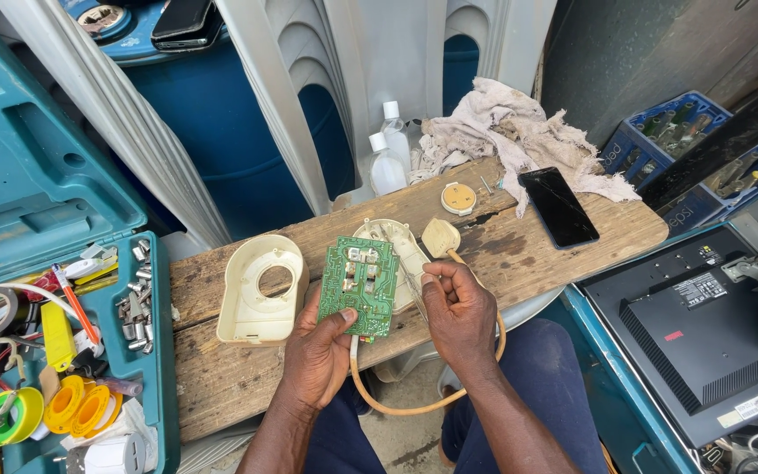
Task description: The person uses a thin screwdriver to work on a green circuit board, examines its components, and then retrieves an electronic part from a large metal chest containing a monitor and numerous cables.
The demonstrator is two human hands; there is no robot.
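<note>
Many metal bits [134,309] inside teal toolbox [161,369]

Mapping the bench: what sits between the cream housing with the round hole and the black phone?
In the head view, between the cream housing and the black phone lie the green circuit board held by the left hand, a cream base and a plug.

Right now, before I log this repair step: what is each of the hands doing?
Left hand: closed on the green circuit board.
Right hand: fingers curled at the board's edge; what it grips cannot be told.
</note>
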